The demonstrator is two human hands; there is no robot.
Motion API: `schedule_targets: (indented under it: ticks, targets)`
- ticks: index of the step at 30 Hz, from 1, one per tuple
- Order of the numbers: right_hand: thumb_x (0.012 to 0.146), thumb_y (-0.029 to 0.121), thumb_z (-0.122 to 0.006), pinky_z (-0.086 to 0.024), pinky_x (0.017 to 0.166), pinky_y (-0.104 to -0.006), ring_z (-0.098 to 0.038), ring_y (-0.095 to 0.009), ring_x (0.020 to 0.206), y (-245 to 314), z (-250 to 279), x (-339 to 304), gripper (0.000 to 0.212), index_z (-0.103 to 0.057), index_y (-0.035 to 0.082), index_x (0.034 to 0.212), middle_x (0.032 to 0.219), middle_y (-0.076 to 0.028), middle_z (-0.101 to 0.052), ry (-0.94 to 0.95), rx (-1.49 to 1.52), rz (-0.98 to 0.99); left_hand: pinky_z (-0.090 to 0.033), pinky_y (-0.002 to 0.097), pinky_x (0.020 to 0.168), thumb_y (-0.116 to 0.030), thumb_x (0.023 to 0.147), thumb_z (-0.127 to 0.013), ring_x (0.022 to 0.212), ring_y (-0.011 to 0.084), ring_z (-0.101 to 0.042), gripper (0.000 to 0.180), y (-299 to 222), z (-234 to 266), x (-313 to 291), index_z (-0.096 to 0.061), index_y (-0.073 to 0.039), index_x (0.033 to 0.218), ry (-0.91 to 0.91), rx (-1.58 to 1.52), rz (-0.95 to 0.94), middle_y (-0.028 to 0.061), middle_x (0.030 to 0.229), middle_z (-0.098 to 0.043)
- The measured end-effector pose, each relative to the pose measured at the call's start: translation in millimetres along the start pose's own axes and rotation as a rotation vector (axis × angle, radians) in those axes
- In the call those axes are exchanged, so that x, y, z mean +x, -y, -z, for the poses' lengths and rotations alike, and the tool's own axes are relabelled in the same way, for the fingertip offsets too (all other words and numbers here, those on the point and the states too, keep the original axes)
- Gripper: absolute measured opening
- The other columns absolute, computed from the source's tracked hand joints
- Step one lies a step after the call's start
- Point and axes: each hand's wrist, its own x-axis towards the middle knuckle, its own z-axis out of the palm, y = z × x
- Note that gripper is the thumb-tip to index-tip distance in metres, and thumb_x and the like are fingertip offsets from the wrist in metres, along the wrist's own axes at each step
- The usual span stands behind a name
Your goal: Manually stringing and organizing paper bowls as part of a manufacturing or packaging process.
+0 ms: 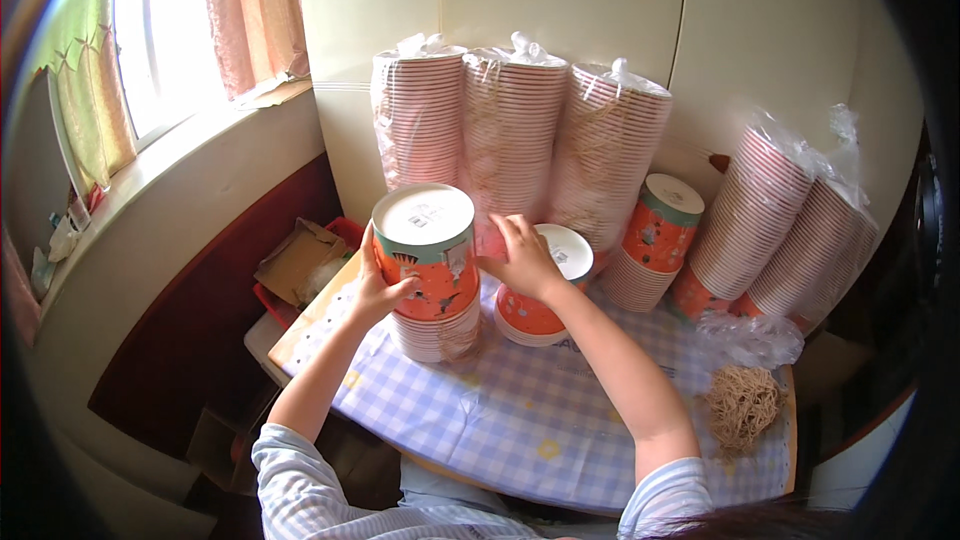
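Note:
Upside-down paper tubs, orange with a green band and white base, stand nested in a stack (430,280) in front of me. My left hand (378,285) wraps the left side of this stack, thumb across the front, fingers partly hidden behind. My right hand (528,262) is just to the right of the stack, its thumb close to the tub's side and its fingers apart; whether it touches the tub I cannot tell. Below and behind that hand sits a shorter stack of the same tubs (530,312), partly covered by my wrist and forearm.
Tall plastic-wrapped tub stacks (512,135) line the back of the table. Another short stack (650,240) and leaning wrapped stacks (755,215) stand to the right. Crumpled plastic (750,338) and tangled tan strands (745,408) lie on the checked tablecloth (450,430). A red crate (275,308) holds cardboard, left.

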Motion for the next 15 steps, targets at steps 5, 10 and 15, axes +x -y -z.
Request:
schedule_targets:
  ticks: [5,10,15]
  targets:
    - [0.07,0.029,-0.068,-0.038,0.087,-0.0373,-0.051,-0.026,0.101,-47,21,-40,0.043,-0.056,0.009,0.106,0.109,-0.008,-0.052,-0.059,-0.266,0.051,-0.031,0.0441,0.097,-0.013,0.065,-0.07,0.113,0.0356,-0.037,0.073,-31,-38,-30,-0.03,0.001,0.124,-0.36,0.774,-0.426,0.0201,0.119,-0.037]
    - [0.072,0.024,-0.066,-0.043,0.078,-0.0376,-0.056,-0.025,0.087,-67,27,-67,0.018,-0.063,0.009,0.081,0.084,-0.008,-0.059,-0.072,-0.239,0.011,-0.041,0.039,0.075,-0.007,0.064,-0.064,0.086,0.0264,-0.052,0.028,-32,-99,-79,-0.055,-0.006,0.091,0.214,0.62,-0.518,0.01,0.094,-0.052]
    - [0.07,0.019,-0.066,-0.045,0.071,-0.037,-0.057,-0.025,0.081,-58,33,-79,0.014,-0.06,0.008,0.075,0.079,-0.007,-0.059,-0.136,-0.256,0.017,-0.042,0.0329,0.073,-0.006,0.071,-0.059,0.083,0.0238,-0.05,0.03,61,-161,-110,-0.048,-0.003,0.099,0.172,0.279,0.127,0.0109,0.091,-0.05]
